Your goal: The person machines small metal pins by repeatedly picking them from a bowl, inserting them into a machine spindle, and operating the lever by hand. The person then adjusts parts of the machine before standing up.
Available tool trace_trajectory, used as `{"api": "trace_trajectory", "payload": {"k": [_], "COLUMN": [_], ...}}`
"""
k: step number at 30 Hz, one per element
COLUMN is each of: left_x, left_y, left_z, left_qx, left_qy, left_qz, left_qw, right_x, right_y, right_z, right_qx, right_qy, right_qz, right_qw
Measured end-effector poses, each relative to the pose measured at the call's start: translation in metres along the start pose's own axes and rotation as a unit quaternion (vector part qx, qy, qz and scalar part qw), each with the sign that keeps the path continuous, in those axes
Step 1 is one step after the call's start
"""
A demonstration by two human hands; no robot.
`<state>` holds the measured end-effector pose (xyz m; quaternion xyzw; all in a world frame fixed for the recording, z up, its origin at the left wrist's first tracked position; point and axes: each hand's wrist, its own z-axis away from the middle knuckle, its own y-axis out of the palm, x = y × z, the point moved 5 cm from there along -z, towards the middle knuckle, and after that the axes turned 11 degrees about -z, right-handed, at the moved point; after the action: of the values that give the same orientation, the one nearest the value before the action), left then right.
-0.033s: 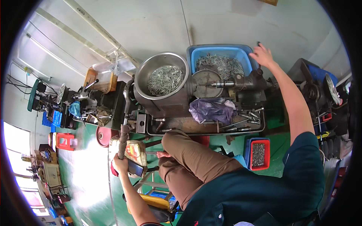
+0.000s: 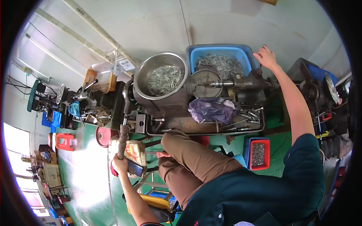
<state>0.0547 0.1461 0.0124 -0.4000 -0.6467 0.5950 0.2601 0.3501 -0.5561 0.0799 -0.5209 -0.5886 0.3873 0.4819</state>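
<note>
My left hand [image 2: 120, 165] is wrapped round the lower end of a long lever [image 2: 123, 141] with a brown wrapped grip. The lever rises to the left side of a small bench lathe. At the upper right my right hand [image 2: 267, 59] has its fingers apart, beside the lathe's tailstock [image 2: 247, 81] and the right rim of a blue basket [image 2: 249, 56]. A small dark tip shows at its fingertips; whether they touch a knob I cannot tell. Small metal pins [image 2: 164, 80] fill part of a steel bowl [image 2: 141, 88] on the lathe. More thin metal pieces [image 2: 222, 64] lie in the basket.
A purple rag [image 2: 211, 111] lies over the edge of a metal tray [image 2: 177, 126] with several tools. A phone [image 2: 134, 168] rests by a bag [image 2: 136, 150] near my left hand. Below right stands a red bin [image 2: 266, 154] of small parts. Another machine [image 2: 311, 90] is at right.
My right hand has shifted slightly right and down, with the dark tip at its fingers. My left hand and the lever look nearly unchanged.
</note>
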Motion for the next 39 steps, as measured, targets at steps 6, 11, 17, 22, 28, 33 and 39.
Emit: {"api": "trace_trajectory", "payload": {"k": [6,11,17,22,28,33,39], "left_x": [0.002,0.001,-0.005,-0.005,-0.007,-0.013,0.007], "left_y": [0.001,0.002,0.0,0.0,-0.001,-0.004,0.01], "left_z": [0.001,0.0,0.003,0.002,0.003,0.003,0.002], "left_qx": [-0.017,0.014,0.023,0.037,0.023,0.019,-0.016], "left_qy": [-0.003,-0.007,-0.015,-0.024,-0.017,-0.007,0.006], "left_qz": [0.007,0.021,0.021,0.02,0.012,0.007,-0.012], "left_qw": [1.0,1.0,0.999,0.999,1.0,1.0,1.0], "right_x": [-0.049,-0.037,-0.039,-0.035,-0.036,-0.033,-0.03], "right_y": [-0.037,-0.059,-0.055,-0.057,-0.055,-0.058,-0.056], "right_z": [0.101,0.141,0.148,0.151,0.152,0.152,0.152], "right_qx": [-0.101,-0.073,-0.05,-0.051,-0.055,-0.054,-0.015], "right_qy": [0.034,0.039,0.074,0.081,0.092,0.101,0.119], "right_qz": [-0.001,0.025,0.029,0.029,0.034,0.033,0.024], "right_qw": [0.994,0.996,0.996,0.995,0.994,0.993,0.992]}}
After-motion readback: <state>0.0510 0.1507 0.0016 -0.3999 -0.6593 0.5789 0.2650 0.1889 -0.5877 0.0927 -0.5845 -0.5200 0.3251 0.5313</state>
